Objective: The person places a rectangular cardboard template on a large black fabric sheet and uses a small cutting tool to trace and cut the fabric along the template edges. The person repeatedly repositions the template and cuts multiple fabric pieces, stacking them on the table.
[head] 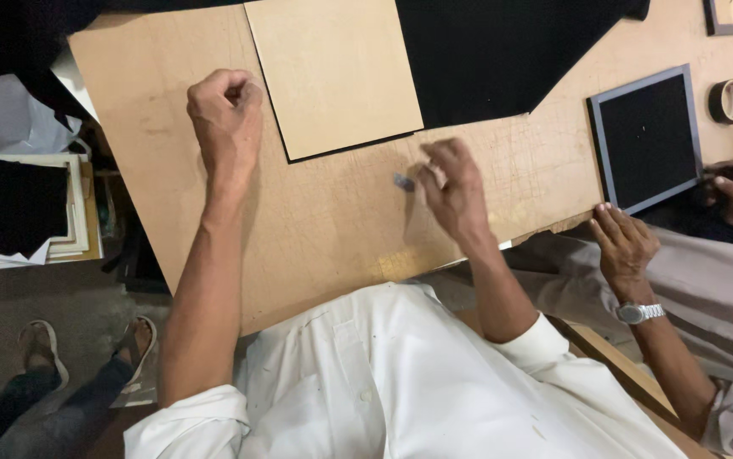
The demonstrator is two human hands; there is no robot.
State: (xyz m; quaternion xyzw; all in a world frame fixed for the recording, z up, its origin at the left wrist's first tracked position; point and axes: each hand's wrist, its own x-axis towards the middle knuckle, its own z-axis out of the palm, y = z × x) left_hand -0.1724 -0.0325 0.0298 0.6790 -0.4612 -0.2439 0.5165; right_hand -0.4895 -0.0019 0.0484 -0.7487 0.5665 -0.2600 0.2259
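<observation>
My left hand point(224, 112) is curled into a fist and rests on the brown cardboard worktop point(332, 221), just left of a square tan board point(335, 72) with a dark underside. My right hand point(453, 189) hovers over the worktop below that board, its fingers pinched on a small grey blade-like tool point(403, 181). My white shirt fills the bottom of the view.
A large black sheet point(494, 51) lies beyond the tan board. To the right, another person's hands point(623, 242) hold a grey frame with a black panel point(645, 138). A tape roll point(727, 100) sits at far right. Stacked boards point(22, 208) and sandalled feet point(133, 344) are at left.
</observation>
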